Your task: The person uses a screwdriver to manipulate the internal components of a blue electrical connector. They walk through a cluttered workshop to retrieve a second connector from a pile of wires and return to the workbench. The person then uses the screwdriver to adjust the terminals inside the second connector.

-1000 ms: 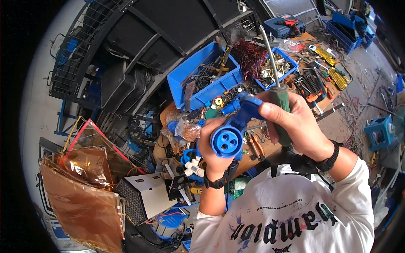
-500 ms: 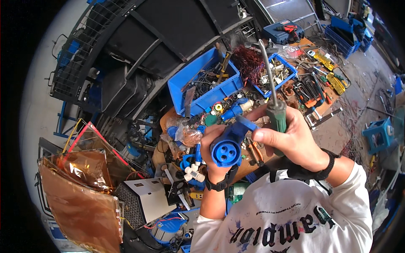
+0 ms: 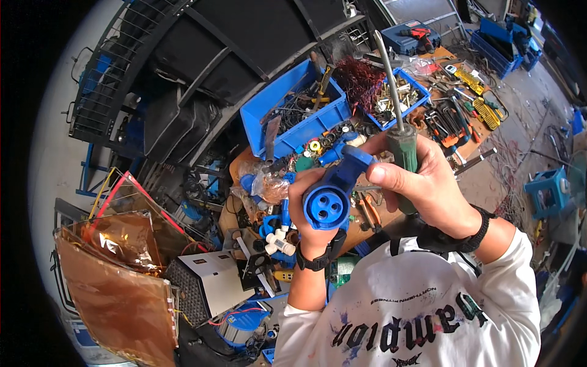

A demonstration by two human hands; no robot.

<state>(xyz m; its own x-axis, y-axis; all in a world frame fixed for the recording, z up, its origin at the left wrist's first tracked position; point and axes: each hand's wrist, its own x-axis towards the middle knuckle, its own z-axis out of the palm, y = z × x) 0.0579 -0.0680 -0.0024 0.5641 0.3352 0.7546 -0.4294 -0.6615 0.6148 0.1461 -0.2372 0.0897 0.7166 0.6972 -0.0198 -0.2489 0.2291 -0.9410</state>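
My left hand [image 3: 306, 205] is wrapped round a blue round connector [image 3: 327, 208] whose three-hole face points up at me, with its hinged cap [image 3: 354, 159] raised behind it. My right hand [image 3: 422, 177] grips the green handle of a screwdriver [image 3: 405, 147], its long metal shaft standing upward. The tip of my right thumb is beside the connector's cap; whether it touches is unclear. Under my hands lie pliers [image 3: 369, 211], a white plastic cross fitting [image 3: 279, 241] and more blue plastic parts [image 3: 335, 153].
A cluttered wooden bench [image 3: 455, 165] carries two blue bins [image 3: 290, 134] [image 3: 397, 119], orange-handled tools [image 3: 452, 131] and a drill on a case [image 3: 409, 40]. At left stand copper-coloured sheets [image 3: 113, 293] and a white-panelled box [image 3: 217, 278]. Dark metal racking [image 3: 232, 49] runs behind.
Both hands and what they hold dipped slightly half a second ago and are higher again now. The screwdriver shaft has shifted with them; both grips look the same.
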